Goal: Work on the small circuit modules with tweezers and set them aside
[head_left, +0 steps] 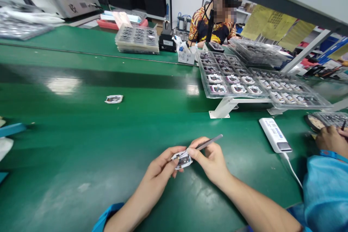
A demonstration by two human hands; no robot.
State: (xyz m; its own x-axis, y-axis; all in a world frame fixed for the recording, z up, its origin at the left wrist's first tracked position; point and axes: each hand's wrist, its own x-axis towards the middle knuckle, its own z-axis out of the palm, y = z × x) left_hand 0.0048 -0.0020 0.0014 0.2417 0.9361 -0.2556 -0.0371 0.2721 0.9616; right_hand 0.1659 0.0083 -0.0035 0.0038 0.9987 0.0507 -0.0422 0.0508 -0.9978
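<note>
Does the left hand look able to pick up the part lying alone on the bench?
Probably not yet: the left hand holds another white-rimmed part, though nothing visible blocks its way to the lone part.

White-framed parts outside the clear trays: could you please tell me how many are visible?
2: a held part in the left hand, and a loose part on the green bench, farther off to the left. Others may be hidden beneath the trays.

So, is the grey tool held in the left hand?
No, the right hand holds the grey tool, while the left hand holds the white part.
</note>
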